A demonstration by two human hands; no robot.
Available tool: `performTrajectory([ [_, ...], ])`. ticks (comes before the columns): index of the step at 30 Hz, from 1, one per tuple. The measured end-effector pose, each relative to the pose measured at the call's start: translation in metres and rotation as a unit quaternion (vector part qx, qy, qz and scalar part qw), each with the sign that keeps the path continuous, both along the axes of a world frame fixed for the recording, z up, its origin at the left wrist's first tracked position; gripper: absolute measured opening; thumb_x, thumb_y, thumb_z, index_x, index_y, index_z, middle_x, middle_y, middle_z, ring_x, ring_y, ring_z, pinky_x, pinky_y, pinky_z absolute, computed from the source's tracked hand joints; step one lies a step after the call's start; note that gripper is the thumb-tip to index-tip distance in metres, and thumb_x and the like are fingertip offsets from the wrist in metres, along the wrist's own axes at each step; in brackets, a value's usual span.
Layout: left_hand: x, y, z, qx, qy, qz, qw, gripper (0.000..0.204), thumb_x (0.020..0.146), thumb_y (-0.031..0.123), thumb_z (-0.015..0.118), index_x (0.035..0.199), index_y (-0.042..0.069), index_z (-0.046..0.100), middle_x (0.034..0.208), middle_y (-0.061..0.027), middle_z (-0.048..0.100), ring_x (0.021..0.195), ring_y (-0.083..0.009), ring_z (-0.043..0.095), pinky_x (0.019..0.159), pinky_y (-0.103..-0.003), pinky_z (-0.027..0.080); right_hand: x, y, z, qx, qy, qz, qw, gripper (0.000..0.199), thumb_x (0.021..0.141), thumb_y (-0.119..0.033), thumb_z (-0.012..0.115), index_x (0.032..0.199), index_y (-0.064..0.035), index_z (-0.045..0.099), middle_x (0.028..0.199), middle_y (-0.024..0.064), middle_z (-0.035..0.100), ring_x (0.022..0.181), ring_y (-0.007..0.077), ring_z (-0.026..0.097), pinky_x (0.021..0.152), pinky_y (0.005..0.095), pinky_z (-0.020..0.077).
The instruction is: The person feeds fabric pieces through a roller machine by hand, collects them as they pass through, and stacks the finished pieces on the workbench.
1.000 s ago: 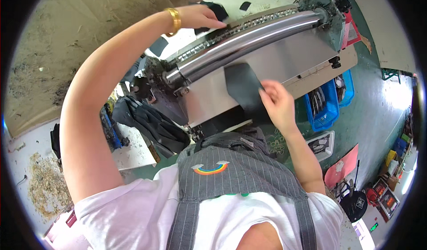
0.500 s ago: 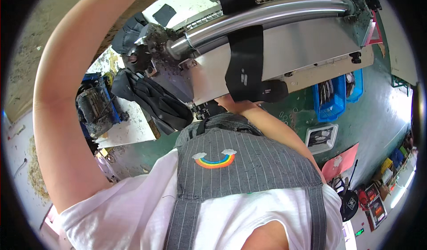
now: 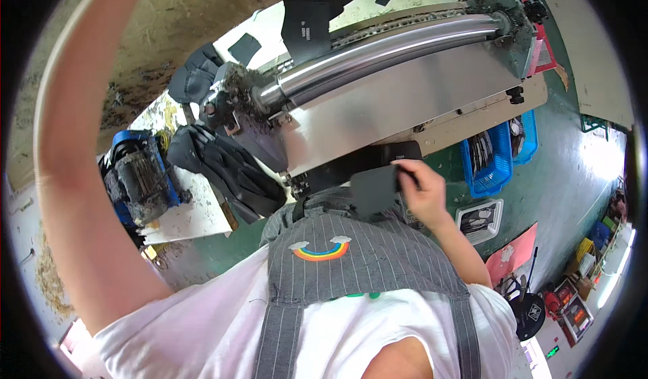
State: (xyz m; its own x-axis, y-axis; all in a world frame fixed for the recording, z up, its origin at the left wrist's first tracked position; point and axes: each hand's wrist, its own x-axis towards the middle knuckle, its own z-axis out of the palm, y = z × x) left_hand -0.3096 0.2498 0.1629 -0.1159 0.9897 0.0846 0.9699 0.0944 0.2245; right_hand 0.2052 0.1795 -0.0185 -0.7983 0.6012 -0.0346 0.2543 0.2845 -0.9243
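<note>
My right hand [image 3: 426,193] is in front of the machine's near edge, its fingers pinched on a dark fabric piece [image 3: 374,191] that hangs over my lap. Just behind it, a black strip [image 3: 361,159] lies along the front of the bare steel plate [image 3: 405,102]. My left arm [image 3: 74,136] reaches up past the upper left edge, so the left hand is out of sight. Beyond the shiny steel roller [image 3: 391,55], a black fabric piece with a small pale print [image 3: 307,28] lies on the far side of the machine.
A heap of black fabric pieces [image 3: 223,166] lies on the white table to the left, near a dusty motor [image 3: 138,183]. On the green floor to the right stand blue baskets [image 3: 489,166] and a white tray [image 3: 479,220] holding pieces. Dark lint coats the roller's ends.
The printed black piece has moved off the plate to the roller's far side. My right hand has come away from the machine's edge and lifted a dark piece. My left arm has shifted left.
</note>
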Motion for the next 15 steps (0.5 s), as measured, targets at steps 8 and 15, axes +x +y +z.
performTrajectory([
  [8, 0.143, -0.009, -0.17, -0.288, -0.189, -0.064, 0.936, 0.047, 0.089, 0.046, 0.059, 0.112, 0.005, 0.067, 0.113, -0.0145, 0.061, 0.108, -0.0261, 0.056, 0.096, -0.034, 0.043, -0.064, 0.052, -0.007, -0.121, -0.007, -0.101, 0.987, 0.027, 0.084, -0.002, 0.068, 0.109, 0.0035, 0.059, 0.092, 0.0057, 0.066, 0.077, 0.0143, 0.061, 0.07, 0.0277, 0.049],
  [15, 0.146, 0.001, -0.146, -0.293, -0.259, -0.003, 0.92, 0.048, 0.081, 0.033, 0.068, 0.113, -0.002, 0.066, 0.107, -0.0184, 0.066, 0.099, -0.0288, 0.062, 0.09, -0.037, 0.048, -0.039, -0.022, -0.097, 0.277, 0.052, 0.173, 0.944, 0.016, 0.078, -0.013, 0.07, 0.09, -0.0074, 0.062, 0.077, 0.0063, 0.06, 0.074, 0.0255, 0.064, 0.061, 0.0346, 0.0524],
])
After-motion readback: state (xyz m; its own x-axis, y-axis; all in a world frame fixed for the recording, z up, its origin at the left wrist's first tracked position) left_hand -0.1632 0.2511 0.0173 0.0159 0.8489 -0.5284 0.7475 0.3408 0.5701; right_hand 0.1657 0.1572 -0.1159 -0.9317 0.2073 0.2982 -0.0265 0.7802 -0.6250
